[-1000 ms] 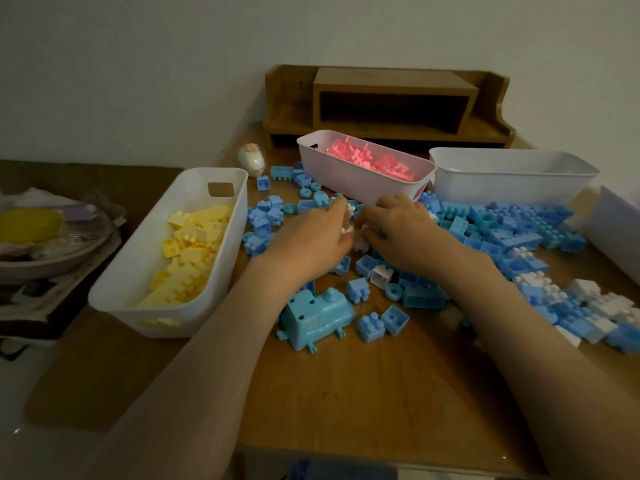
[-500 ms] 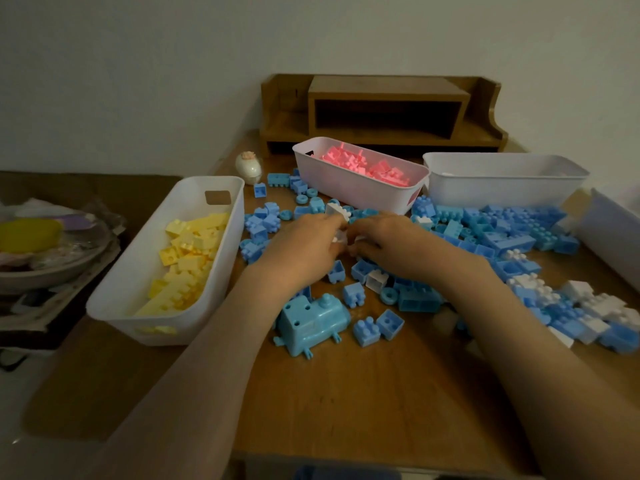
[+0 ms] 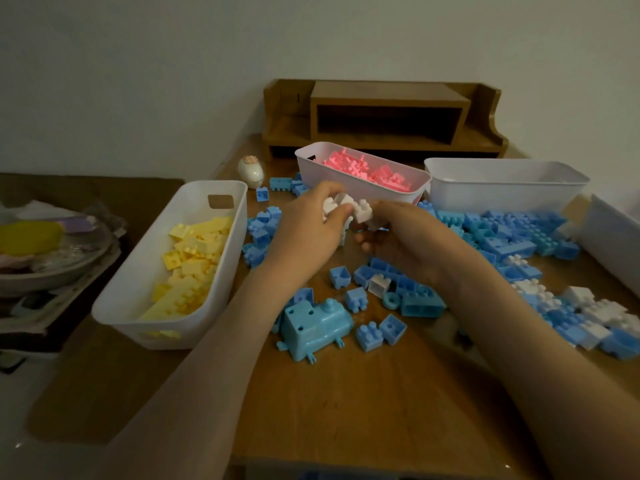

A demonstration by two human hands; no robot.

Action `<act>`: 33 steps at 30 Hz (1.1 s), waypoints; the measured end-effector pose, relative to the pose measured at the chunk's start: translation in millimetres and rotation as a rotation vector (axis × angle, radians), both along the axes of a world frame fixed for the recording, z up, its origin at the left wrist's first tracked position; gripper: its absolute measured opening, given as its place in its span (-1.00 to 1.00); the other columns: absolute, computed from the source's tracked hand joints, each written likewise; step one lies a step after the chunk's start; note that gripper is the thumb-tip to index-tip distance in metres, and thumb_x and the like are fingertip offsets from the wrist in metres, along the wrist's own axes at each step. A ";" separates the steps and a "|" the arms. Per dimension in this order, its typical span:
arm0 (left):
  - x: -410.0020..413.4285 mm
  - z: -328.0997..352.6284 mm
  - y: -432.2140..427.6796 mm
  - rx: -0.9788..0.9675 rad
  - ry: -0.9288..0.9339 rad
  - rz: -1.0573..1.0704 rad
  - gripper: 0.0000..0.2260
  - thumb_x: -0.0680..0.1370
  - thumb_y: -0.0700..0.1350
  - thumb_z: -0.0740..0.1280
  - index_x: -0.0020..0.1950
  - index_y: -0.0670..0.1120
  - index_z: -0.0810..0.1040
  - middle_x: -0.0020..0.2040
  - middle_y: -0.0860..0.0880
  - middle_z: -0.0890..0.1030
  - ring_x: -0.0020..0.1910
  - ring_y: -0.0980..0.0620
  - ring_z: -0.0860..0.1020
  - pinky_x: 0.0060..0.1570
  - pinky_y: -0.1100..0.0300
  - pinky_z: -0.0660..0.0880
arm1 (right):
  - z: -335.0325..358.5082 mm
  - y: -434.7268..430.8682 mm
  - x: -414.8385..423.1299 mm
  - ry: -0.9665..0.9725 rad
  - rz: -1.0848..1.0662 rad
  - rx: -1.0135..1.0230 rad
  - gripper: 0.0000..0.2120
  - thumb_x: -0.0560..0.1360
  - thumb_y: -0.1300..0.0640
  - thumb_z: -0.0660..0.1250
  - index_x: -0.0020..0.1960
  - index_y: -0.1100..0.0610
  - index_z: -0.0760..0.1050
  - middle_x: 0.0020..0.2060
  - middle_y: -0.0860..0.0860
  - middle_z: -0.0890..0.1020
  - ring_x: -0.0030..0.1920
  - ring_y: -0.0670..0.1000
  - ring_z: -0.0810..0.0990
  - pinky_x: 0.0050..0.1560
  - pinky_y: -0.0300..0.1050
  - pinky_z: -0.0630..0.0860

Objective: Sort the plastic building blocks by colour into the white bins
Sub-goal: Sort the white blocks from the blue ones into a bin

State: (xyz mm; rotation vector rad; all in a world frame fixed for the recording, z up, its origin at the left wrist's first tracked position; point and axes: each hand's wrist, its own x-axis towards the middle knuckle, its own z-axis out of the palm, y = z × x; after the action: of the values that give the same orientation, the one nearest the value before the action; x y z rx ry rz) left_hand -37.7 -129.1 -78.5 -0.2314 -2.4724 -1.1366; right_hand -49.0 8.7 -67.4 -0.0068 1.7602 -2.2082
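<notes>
Table: bare wood on the near side of the pink bin, out to the front edge. White blocks are just in front of the pink bin, above the tabletop. Left hand: fingers curl round them. Right hand: pinches their right end. Blue blocks lie scattered beneath and right of the pink bin; yellow bin on its left.

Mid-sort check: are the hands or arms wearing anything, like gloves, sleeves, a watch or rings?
Nothing worn shows. The left hand and right hand are bare, with no gloves or rings visible. The left forearm and right forearm are bare down to the frame's lower edge: no sleeves, watch or bands. Dim light could hide something small.
</notes>
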 end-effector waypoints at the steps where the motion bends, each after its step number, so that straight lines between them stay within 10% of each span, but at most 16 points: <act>1: 1.4 0.1 1.1 0.005 0.012 -0.014 -0.74 0.59 -0.04 0.26 0.28 -0.01 0.47 0.18 0.01 0.53 0.01 0.20 0.40 -0.20 0.43 0.28 | 0.6 0.8 0.4 -0.061 0.003 -0.063 -0.78 0.58 0.26 0.10 0.17 0.25 0.42 -0.18 0.15 0.53 -0.30 0.01 0.51 -0.42 -0.25 0.52; 15: 5.1 -6.0 8.7 0.015 0.049 -0.240 -0.72 0.63 -0.08 0.18 0.33 -0.07 0.38 0.17 -0.05 0.52 0.11 0.06 0.49 0.01 0.29 0.44 | -7.6 2.3 -0.3 -0.356 0.183 -0.526 -0.48 0.56 -0.18 0.05 0.31 0.15 0.43 0.09 0.14 0.56 0.12 0.06 0.51 0.34 -0.10 0.22; 33: -0.4 -9.2 8.3 -0.102 0.107 -0.197 -0.75 0.63 -0.13 0.17 0.28 -0.14 0.44 0.12 -0.08 0.51 0.13 -0.01 0.43 0.07 0.15 0.38 | -8.6 2.4 -1.0 -0.300 0.237 -0.534 -0.68 0.49 0.05 0.18 0.11 0.23 0.52 -0.03 0.13 0.58 0.03 0.06 0.51 0.34 -0.09 0.20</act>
State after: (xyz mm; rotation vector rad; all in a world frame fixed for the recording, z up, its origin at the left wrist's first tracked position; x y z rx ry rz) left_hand -38.1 -120.8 -87.7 -0.5613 -2.4565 -1.0447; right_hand -50.1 11.1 -76.0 -0.0043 0.9330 -2.2864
